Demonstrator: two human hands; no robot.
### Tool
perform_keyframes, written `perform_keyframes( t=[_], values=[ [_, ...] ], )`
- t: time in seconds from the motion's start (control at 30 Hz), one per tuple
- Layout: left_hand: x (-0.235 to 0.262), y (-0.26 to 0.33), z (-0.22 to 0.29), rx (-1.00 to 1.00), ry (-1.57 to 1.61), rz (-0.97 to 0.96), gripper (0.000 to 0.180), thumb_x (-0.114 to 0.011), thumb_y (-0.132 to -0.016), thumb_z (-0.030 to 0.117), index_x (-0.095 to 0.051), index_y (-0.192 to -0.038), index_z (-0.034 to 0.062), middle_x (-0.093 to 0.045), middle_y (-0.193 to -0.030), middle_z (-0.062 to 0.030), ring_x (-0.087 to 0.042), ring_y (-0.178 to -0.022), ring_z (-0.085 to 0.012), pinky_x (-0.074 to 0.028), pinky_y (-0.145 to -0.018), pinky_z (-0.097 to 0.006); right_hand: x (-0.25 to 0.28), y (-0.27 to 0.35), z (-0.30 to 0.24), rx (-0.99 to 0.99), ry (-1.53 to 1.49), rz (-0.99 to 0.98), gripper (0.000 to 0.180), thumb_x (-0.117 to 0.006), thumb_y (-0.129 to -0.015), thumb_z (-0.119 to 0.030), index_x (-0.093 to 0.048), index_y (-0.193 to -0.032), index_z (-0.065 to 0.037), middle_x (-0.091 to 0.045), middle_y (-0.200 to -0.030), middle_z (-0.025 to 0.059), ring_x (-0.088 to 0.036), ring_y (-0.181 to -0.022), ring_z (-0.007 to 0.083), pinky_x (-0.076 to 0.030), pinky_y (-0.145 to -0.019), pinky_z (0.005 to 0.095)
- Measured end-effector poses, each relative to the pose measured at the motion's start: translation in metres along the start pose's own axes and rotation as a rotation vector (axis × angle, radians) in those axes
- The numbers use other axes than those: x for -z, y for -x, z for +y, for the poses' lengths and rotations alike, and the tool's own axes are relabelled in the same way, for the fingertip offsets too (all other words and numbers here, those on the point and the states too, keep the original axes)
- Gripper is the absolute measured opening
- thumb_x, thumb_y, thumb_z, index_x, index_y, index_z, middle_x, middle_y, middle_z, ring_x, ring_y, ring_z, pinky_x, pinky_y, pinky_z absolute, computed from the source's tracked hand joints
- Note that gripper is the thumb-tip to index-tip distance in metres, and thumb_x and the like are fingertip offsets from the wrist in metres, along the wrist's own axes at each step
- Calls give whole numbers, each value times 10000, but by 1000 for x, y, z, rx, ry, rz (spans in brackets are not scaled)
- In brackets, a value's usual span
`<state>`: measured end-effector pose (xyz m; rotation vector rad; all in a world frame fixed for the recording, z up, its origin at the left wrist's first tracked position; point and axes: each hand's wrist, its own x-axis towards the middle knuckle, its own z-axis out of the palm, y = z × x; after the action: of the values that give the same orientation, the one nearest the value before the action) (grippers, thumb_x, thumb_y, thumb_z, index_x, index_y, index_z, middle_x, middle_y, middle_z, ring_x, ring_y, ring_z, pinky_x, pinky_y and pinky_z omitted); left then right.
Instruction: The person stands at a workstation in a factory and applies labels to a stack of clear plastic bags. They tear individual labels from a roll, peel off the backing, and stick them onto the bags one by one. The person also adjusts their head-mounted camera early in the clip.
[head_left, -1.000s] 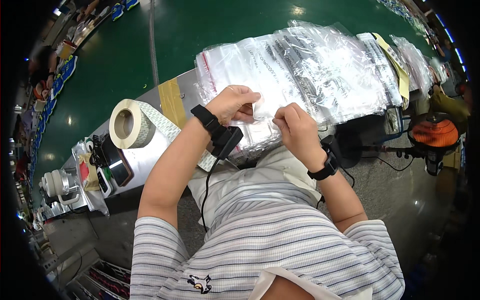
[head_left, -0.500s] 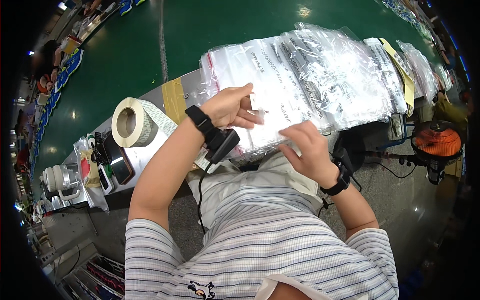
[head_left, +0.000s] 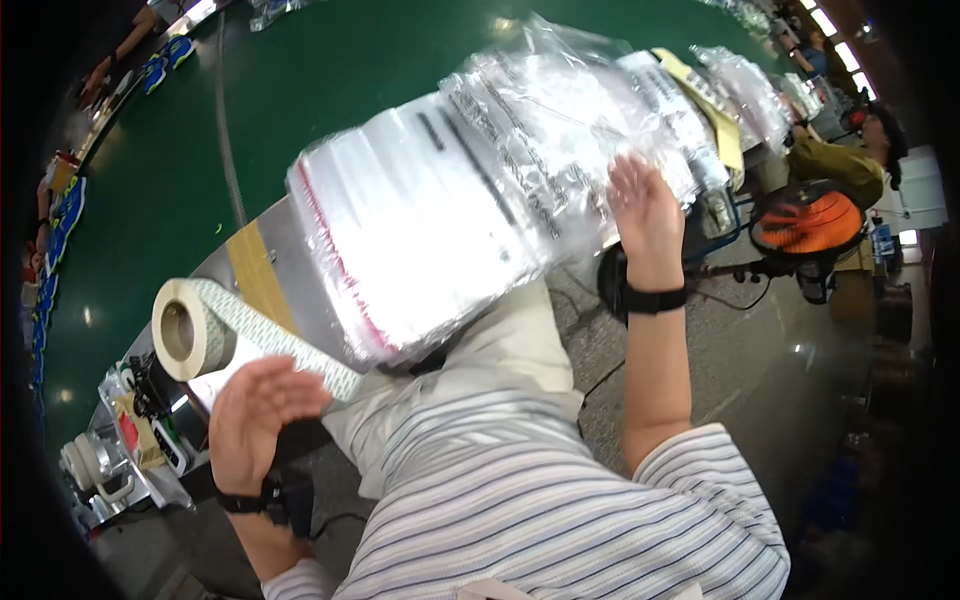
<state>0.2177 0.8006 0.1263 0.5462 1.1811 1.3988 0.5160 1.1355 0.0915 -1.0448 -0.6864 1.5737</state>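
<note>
Stacks of clear plastic bags lie on the table's near side: a neat pile (head_left: 405,230) with a red strip along its left edge, and a crumpled pile (head_left: 570,110) overlapping it on the right. My right hand (head_left: 648,215) is at the near right edge of the crumpled pile, fingers stretched out and a little blurred; whether it touches the plastic I cannot tell. Low on the left, my left hand (head_left: 258,410) is open with fingers extended, beside the loose end of a label strip (head_left: 300,350). That strip unwinds from a label roll (head_left: 180,332) standing on the table edge.
A green surface (head_left: 330,70) stretches behind the bags. Brown tape (head_left: 262,280) crosses the metal edge. An orange fan (head_left: 808,220) stands to the right, near a person in an olive top (head_left: 845,160). A yellow strip (head_left: 705,100) lies among further bags. Blue shoes (head_left: 65,225) line the far left.
My left hand has moved from the bags down and left to the label strip. My right hand has shifted right, over the crumpled bags. The whole view has turned and shifted.
</note>
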Motion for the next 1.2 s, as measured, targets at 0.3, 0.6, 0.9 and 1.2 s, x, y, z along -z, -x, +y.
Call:
perform_keyframes(
  t=[0.3,0.6,0.9,1.2],
  values=[
    [12,36,-131,239,-122,511,427,-512,-970,324,-539,-1239,-7,-588,-1198,-84,-557,-1066,-158,-425,-879,-306,35,8,6,1100,1814,-242,464,-572,-899,-250,-501,-1297,-23,-484,-1330,191,-417,-1269,329,-342,-1036,440],
    [-42,-10,-98,-24,162,248,250,-515,-971,199,-619,-998,-26,-668,-868,-80,-641,-717,-109,-516,-636,-226,-53,107,46,513,1009,-1027,269,-570,-915,-90,-571,-1148,45,-613,-1094,159,-570,-1065,247,-444,-915,351],
    [-52,-13,-66,-119,-222,485,189,-592,-922,173,-602,-995,0,-650,-819,-53,-587,-609,-92,-465,-546,-211,-77,132,97,-527,558,-1237,135,-571,-949,-113,-591,-1025,-3,-604,-904,-1,-542,-802,49,-449,-702,209],
    [-78,7,-55,-595,-1127,725,236,-752,-763,142,-613,-917,31,-613,-842,-98,-581,-665,-208,-475,-607,-331,-81,148,105,-389,615,-1222,147,-576,-913,-27,-624,-1050,-2,-624,-898,7,-561,-800,48,-465,-732,202]
  ],
)
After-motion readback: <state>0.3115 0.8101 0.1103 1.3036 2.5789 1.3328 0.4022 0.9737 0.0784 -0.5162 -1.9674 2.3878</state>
